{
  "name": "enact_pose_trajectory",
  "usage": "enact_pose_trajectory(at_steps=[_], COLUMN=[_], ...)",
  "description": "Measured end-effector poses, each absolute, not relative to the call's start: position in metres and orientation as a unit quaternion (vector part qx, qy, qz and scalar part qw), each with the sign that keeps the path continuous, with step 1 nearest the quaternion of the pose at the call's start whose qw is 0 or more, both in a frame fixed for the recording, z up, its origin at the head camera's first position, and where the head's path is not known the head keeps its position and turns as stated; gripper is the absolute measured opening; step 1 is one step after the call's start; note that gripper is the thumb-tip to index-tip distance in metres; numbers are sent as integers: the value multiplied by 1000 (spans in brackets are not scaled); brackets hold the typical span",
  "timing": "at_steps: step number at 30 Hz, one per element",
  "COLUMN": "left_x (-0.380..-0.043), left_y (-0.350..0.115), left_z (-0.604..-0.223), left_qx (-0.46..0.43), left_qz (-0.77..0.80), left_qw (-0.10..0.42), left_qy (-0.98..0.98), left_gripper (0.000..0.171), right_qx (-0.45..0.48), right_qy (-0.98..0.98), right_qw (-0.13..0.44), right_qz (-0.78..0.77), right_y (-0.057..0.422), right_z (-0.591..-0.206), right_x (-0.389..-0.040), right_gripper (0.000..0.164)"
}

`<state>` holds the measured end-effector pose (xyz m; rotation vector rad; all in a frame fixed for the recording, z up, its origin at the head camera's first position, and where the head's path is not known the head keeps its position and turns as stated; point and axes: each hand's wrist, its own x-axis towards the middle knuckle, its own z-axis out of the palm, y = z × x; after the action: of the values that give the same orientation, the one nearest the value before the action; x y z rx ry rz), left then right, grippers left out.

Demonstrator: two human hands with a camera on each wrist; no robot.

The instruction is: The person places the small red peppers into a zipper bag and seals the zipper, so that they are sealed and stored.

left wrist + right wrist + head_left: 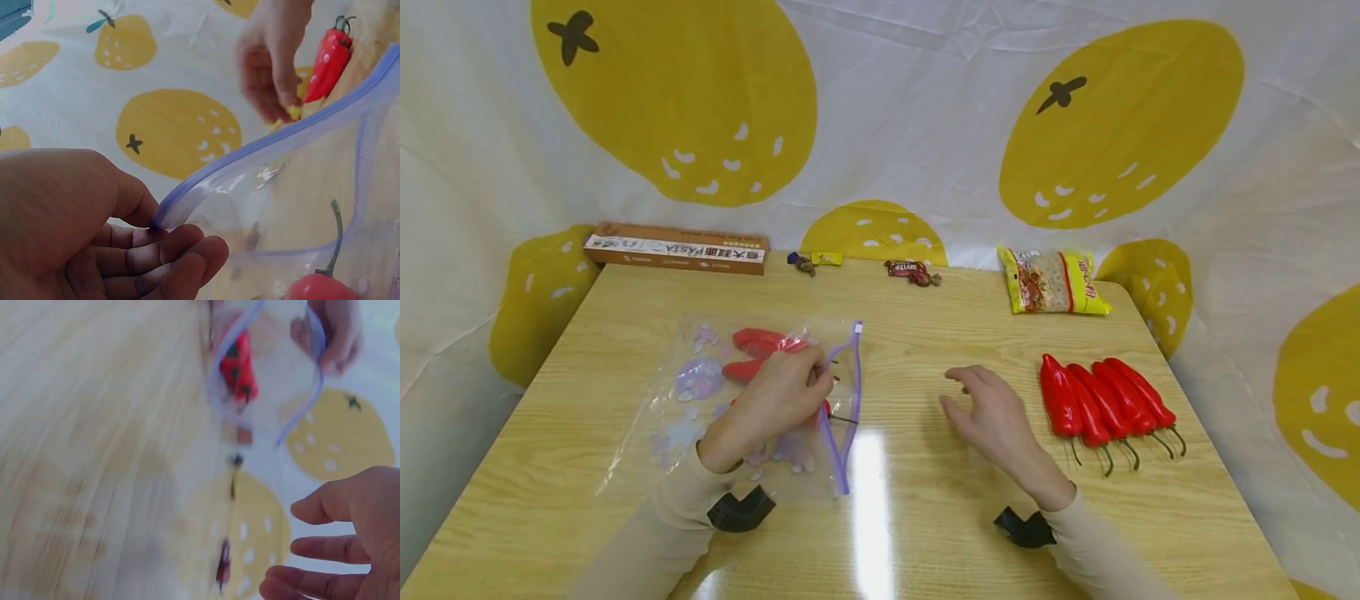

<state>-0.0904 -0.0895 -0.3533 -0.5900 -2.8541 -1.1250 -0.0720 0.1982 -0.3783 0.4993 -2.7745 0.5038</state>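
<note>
A clear zip bag (844,467) with a purple zip edge and pale printed patterns lies at the left of the table. Inside it are several red peppers (760,340), partly hidden by my left hand (778,400). In the left wrist view, that hand's thumb and fingers pinch the purple edge (250,150), and the bag's mouth gapes. My right hand (996,421) hovers between the bag and a row of red peppers (1062,400) with green stems. Its fingers are spread and slightly bent, with nothing in them, as the right wrist view (337,537) shows.
Along the back stand a brown pasta box (677,250), small wrapped candies (826,259), red-wrapped candies (910,271) and a yellow noodle packet (1052,283). A white curtain (895,108) with yellow fruit prints hangs behind the wooden table (910,358).
</note>
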Motion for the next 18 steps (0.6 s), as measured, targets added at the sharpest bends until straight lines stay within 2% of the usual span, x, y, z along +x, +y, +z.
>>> enact_pose_trajectory(at_steps=[10,14,18], left_x=[-90,-90,-91], left_y=[-90,-90,-90], left_z=[-354,-354,-354], left_qx=[-187,-185,-185], left_qz=[-361,-361,-361], left_qw=[3,2,4], left_qy=[-914,-914,-914], left_gripper=[11,11,11], right_qx=[82,63,60], right_qy=[-965,-965,-970], right_qw=[247,255,231], right_qz=[26,-15,-33], right_y=[299,315,319], right_z=[-386,-389,-394], right_x=[-68,-64,-59], right_gripper=[36,41,37])
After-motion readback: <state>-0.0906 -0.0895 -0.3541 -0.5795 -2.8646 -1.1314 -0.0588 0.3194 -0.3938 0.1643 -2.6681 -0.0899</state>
